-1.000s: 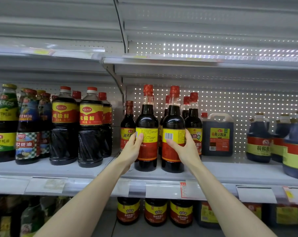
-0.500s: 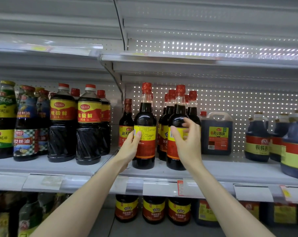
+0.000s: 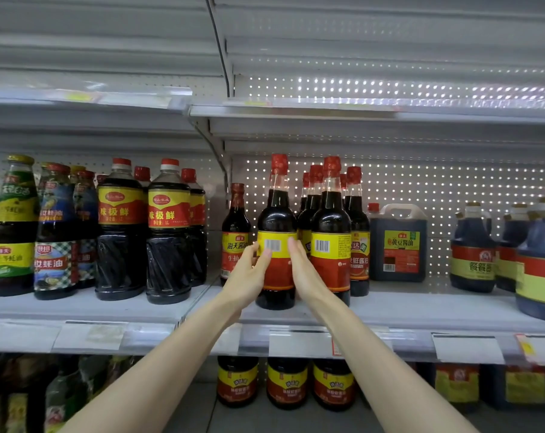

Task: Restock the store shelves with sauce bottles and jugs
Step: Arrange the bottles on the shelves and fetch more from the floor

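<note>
I have both hands on the tall dark sauce bottle (image 3: 275, 220) with a red cap and a yellow-and-red label. It stands upright near the front edge of the grey metal shelf (image 3: 421, 310). My left hand (image 3: 249, 273) pinches it, thumb on the barcode, fingers round its left side. My right hand (image 3: 307, 273) lies along its right side, fingers in the tight gap beside the matching red-capped bottle (image 3: 331, 223); whether they curl behind I cannot tell. A shorter dark bottle (image 3: 235, 226) stands just left. Bare shelf opens between the square brown handled jug (image 3: 397, 242) and the round dark jugs (image 3: 472, 245).
</note>
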### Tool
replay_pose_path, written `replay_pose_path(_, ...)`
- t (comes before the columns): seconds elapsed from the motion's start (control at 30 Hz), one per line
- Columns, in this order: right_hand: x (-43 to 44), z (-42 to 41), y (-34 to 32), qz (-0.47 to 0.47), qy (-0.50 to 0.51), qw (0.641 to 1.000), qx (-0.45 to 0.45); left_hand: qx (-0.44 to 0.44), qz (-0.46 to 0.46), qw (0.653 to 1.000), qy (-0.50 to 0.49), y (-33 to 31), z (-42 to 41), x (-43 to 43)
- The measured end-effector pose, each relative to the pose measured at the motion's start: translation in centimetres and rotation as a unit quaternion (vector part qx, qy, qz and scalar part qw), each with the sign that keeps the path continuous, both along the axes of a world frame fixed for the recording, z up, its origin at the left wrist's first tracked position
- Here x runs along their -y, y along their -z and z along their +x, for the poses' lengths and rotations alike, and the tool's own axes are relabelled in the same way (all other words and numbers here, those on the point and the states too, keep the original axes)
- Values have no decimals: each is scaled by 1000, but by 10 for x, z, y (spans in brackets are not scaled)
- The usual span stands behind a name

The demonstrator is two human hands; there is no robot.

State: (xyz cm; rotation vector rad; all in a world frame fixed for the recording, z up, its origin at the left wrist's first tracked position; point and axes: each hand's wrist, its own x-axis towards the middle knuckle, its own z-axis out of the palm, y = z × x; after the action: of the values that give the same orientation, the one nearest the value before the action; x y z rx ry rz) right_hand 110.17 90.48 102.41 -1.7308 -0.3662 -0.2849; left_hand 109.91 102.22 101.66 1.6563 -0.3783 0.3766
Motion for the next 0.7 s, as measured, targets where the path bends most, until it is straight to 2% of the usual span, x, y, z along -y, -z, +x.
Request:
replay_pose_path(0.17, 4, 0, 2, 8, 12, 1000, -3, -16, 12, 999, -41, -10, 1, -8)
replay_pose_path(0.37, -4, -17, 3, -34, 28, 999, 22, -66, 0, 997, 46, -16, 2, -3)
replay_pose_path(0.5, 2, -17, -2, 7, 6, 1000, 17, -60, -6, 998, 36, -12, -3, -7)
replay_pose_path(0.7, -2, -2, -3, 16, 27, 999, 8, -28, 57, 998, 16, -7, -10, -18)
